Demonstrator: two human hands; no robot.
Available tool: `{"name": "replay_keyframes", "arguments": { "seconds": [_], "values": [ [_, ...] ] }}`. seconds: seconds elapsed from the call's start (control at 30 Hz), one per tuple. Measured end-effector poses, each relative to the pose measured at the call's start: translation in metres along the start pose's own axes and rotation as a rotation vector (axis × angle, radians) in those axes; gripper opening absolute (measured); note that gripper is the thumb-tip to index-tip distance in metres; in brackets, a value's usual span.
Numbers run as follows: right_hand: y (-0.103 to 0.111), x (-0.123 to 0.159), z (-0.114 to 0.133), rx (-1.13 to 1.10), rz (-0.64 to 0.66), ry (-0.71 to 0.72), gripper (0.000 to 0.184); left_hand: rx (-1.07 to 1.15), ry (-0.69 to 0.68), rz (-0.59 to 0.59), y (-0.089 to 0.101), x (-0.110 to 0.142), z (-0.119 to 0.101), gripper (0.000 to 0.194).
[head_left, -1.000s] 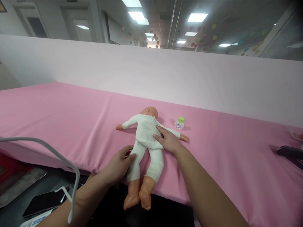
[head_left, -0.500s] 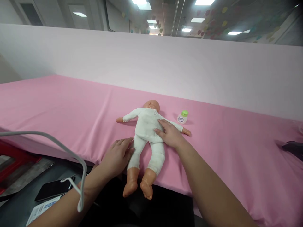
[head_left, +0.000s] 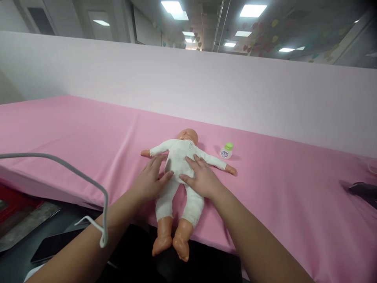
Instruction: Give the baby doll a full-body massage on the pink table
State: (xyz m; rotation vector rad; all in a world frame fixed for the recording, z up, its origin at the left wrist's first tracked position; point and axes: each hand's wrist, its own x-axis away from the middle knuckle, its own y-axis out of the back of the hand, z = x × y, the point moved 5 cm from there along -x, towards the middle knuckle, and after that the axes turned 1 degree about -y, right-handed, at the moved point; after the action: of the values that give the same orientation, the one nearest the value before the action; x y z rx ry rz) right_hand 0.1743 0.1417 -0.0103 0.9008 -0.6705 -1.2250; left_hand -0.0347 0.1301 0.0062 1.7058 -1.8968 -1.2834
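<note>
A baby doll (head_left: 179, 155) in a white suit lies face up on the pink sheet (head_left: 88, 133), arms spread, bare feet hanging over the near edge. My left hand (head_left: 151, 179) rests flat on the doll's left side at the waist, fingers spread and open. My right hand (head_left: 200, 179) lies flat on the doll's belly, fingers stretched out. Neither hand grips anything.
A small bottle with a green cap (head_left: 226, 150) stands just right of the doll's arm. A white cable (head_left: 73, 173) loops at the near left. A dark phone (head_left: 50, 247) lies low on the left. A dark object (head_left: 362, 189) sits at the far right. A pale partition (head_left: 206, 86) runs behind.
My left hand moved up from beside the doll's leg onto its waist. My right hand slid down and left from the chest to the belly.
</note>
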Motion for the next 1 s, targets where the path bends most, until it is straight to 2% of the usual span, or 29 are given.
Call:
{"name": "replay_keyframes", "arguments": {
  "seconds": [0.13, 0.23, 0.43, 0.57, 0.73, 0.87, 1.0],
  "values": [
    [-0.003, 0.001, 0.005, 0.009, -0.009, 0.012, 0.086, -0.075, -0.092, 0.06, -0.014, -0.017, -0.007, 0.066],
    [-0.002, 0.001, 0.006, 0.008, -0.003, 0.032, 0.085, -0.105, -0.082, 0.125, -0.021, -0.02, -0.001, 0.061],
    [0.011, 0.005, 0.006, -0.001, 0.035, 0.07, 0.085, -0.117, -0.089, 0.135, -0.016, -0.018, 0.014, 0.063],
    [0.025, 0.015, 0.012, 0.024, 0.0, 0.082, 0.074, -0.148, -0.146, 0.086, -0.008, -0.013, 0.009, 0.054],
    [0.035, 0.035, 0.034, 0.092, -0.063, 0.173, 0.059, -0.058, -0.253, 0.055, 0.003, 0.003, -0.006, 0.045],
    [0.037, 0.043, 0.046, 0.127, -0.057, 0.177, 0.043, -0.086, -0.381, 0.096, 0.003, 0.012, -0.019, 0.044],
    [0.035, 0.042, 0.047, 0.122, 0.002, 0.151, 0.025, -0.143, -0.383, 0.169, -0.005, 0.01, -0.027, 0.038]
  ]
}}
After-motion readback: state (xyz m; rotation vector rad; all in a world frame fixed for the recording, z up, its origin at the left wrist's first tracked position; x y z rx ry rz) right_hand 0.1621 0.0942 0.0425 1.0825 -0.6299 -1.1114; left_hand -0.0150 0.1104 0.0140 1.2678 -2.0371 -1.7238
